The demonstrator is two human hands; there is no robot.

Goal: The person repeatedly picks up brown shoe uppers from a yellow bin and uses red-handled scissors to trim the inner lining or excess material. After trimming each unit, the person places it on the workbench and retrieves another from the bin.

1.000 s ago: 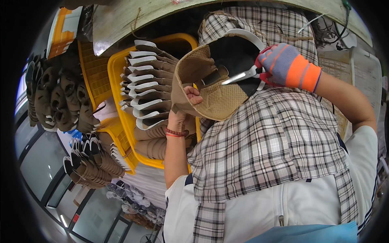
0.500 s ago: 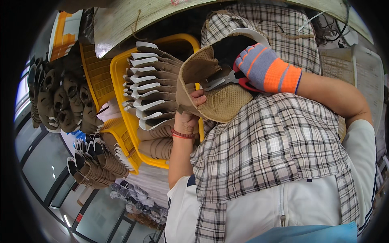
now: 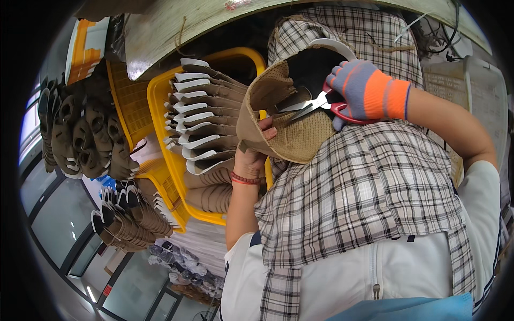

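A brown shoe upper (image 3: pixel 310 136) with a mesh-textured inner face, dark lining and a white curved edge rests against my plaid apron (image 3: pixel 342 187). Gripping its left side, my bare left hand (image 3: pixel 256 155) has its fingers curled over the rim and a red bead bracelet at the wrist. My right hand (image 3: pixel 356 88), in a grey and orange glove, is closed round the red handles of a pair of scissors (image 3: pixel 316 104). Their blades are parted and point left into the hollow of the upper. Part of the far blade lies in shadow.
To the left, a yellow basket (image 3: pixel 155 101) holds a row of nested brown uppers (image 3: pixel 209 115) with white edges. More uppers (image 3: pixel 128 216) hang or stack beyond. A pale board edge (image 3: pixel 155 45) runs overhead, and a whitish crate (image 3: pixel 484 91) stands at right.
My right hand has shifted slightly right and drawn the scissors back, with the blades now wider apart. My left hand and the upper have moved a little to the right.
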